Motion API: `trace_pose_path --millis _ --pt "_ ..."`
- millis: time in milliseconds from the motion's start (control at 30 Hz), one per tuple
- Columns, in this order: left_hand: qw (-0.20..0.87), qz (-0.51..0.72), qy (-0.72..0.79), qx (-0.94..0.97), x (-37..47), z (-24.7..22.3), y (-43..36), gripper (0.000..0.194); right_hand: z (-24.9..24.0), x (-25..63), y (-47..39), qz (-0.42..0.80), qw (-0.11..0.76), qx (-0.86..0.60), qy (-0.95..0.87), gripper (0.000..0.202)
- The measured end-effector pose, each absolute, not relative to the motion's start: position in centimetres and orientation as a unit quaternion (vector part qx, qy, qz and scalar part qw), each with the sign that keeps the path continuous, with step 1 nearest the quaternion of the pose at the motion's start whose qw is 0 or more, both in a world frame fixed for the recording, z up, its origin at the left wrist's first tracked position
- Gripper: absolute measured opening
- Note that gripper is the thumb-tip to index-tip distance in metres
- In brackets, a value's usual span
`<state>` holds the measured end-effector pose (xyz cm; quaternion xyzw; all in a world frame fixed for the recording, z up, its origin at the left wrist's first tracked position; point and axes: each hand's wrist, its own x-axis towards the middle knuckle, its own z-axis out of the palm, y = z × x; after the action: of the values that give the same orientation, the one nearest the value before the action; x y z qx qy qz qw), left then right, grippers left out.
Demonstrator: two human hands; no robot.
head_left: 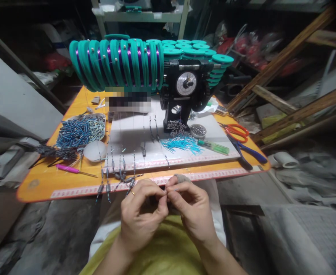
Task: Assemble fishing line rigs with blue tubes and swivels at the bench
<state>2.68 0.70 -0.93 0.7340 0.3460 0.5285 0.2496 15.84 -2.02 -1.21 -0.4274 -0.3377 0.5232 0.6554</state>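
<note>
Both my hands meet over my lap, just in front of the table's near edge. My left hand (139, 214) is closed in a pinch between thumb and forefinger, with a ring on one finger. My right hand (195, 208) pinches at the same spot, its fingertips touching the left ones; a wrap covers one finger. Whatever lies between the fingertips is too small and hidden to name. Just left of my hands, several thin lines with dark grey weights (108, 188) hang over the table's front edge. A short beaded line (167, 162) lies just beyond my fingers.
Teal spools (119, 65) with purple line sit on a black winding machine (176, 103). On the table (39, 177) are blue pieces (73, 131), a white bowl (95, 150), turquoise sticks (182, 144), a magenta-handled tool (67, 168), orange-handled scissors (236, 133) and blue-handled pliers (252, 152).
</note>
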Motion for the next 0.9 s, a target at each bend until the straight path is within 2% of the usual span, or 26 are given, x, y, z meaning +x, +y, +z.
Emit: trace_pose_path --millis 300,667,900 --pt "0.328 0.522 0.345 0.708 2.71 -0.92 0.61 0.018 -1.29 15.97 -2.33 0.493 0.646 -0.424 -0.400 0.012" --pt "0.373 0.528 0.338 0.684 2.77 -0.99 0.56 0.016 -1.44 16.03 -2.06 0.552 0.648 -0.377 -0.366 0.011" --pt "0.389 0.534 0.327 0.676 2.75 -1.10 0.66 0.022 -1.58 16.25 -2.03 0.573 0.636 -0.377 -0.353 0.013"
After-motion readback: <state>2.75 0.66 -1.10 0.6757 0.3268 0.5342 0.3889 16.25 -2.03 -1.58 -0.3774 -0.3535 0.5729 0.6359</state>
